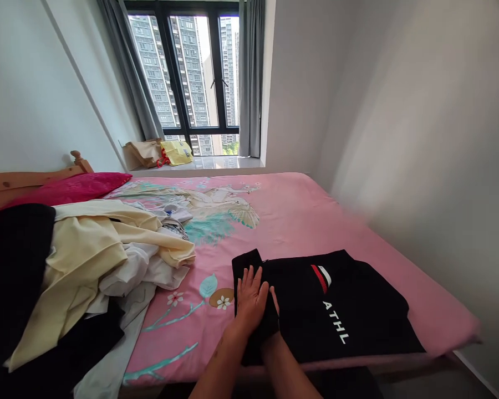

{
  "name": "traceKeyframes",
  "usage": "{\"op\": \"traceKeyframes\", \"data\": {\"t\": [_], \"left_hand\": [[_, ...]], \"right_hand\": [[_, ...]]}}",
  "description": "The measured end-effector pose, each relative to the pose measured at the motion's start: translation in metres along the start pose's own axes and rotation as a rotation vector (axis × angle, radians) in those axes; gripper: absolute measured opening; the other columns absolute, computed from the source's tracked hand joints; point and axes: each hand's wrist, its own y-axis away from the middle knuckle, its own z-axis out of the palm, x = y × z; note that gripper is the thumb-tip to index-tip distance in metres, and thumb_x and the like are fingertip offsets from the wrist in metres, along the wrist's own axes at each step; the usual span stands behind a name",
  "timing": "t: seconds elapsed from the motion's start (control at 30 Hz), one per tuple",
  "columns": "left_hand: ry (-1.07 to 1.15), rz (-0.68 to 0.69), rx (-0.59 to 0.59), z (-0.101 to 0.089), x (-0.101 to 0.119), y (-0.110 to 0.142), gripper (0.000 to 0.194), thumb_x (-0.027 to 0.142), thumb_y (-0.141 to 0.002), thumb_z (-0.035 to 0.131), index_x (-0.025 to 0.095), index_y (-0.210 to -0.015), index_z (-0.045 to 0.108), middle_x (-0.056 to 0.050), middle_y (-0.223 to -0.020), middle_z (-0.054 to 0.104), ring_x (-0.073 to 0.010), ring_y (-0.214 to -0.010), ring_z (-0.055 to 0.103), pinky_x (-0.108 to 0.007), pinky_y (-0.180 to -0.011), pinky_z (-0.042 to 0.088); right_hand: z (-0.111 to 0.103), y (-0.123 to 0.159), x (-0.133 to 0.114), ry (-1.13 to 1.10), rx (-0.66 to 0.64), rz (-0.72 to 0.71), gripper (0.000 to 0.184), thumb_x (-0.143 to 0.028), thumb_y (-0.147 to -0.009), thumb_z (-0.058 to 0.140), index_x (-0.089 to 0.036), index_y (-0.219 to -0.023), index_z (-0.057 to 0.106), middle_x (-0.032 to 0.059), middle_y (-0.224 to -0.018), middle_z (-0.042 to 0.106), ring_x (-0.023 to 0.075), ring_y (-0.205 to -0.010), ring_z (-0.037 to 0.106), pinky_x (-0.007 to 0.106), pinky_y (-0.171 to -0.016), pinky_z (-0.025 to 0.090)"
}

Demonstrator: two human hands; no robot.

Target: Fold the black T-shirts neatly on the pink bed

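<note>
A black top [299, 310] with white "ATHL" lettering and a red-and-white emblem lies spread on the bed's near right part, one side folded over along its left edge. My left hand [251, 296] rests flat on that folded part, fingers stretched out and pointing away from me. Beside it, my right hand [275, 300] reaches in at the fold. Black cloth covers most of it, so only a finger and the wrist show, and its grip cannot be made out.
A heap of clothes [87, 244], cream, white and black, lies on the left of the pink bedsheet [291, 221]. Behind it are a red pillow [79, 185] and a wooden headboard [25, 180]. Paper bag [143, 152] and yellow bag [177, 152] stand on the windowsill. A wall borders the right.
</note>
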Motion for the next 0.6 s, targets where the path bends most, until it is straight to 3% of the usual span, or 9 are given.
{"op": "traceKeyframes", "data": {"t": [0.17, 0.4, 0.6], "left_hand": [[-0.191, -0.006, -0.065, 0.020, 0.008, 0.000, 0.053, 0.046, -0.092, 0.036, 0.023, -0.138, 0.046, -0.008, -0.151, 0.032, -0.0261, -0.143, 0.016, -0.052, -0.116, 0.010], [-0.205, 0.010, -0.067, 0.015, 0.004, -0.002, 0.049, 0.044, -0.093, 0.035, 0.026, -0.137, 0.047, -0.005, -0.150, 0.035, -0.0247, -0.142, 0.020, -0.052, -0.115, 0.015], [-0.167, 0.026, -0.052, 0.015, -0.001, -0.004, 0.046, 0.036, -0.094, 0.034, 0.024, -0.137, 0.046, -0.004, -0.149, 0.036, -0.0238, -0.142, 0.022, -0.052, -0.114, 0.016]], "right_hand": [[-0.011, 0.004, -0.004, 0.050, 0.021, -0.019, 0.037, -0.039, -0.090, 0.053, -0.020, -0.121, 0.053, 0.0093, -0.129, 0.051, 0.0226, -0.111, 0.053, 0.046, -0.094, 0.045], [-0.008, -0.003, -0.006, 0.026, 0.011, -0.019, 0.034, -0.038, -0.090, 0.053, -0.020, -0.119, 0.054, 0.0089, -0.124, 0.054, 0.0208, -0.106, 0.055, 0.043, -0.089, 0.049], [-0.015, -0.001, -0.009, 0.024, 0.084, -0.036, 0.034, -0.037, -0.090, 0.053, -0.019, -0.119, 0.054, 0.0088, -0.123, 0.054, 0.0204, -0.104, 0.056, 0.042, -0.088, 0.050]]}}
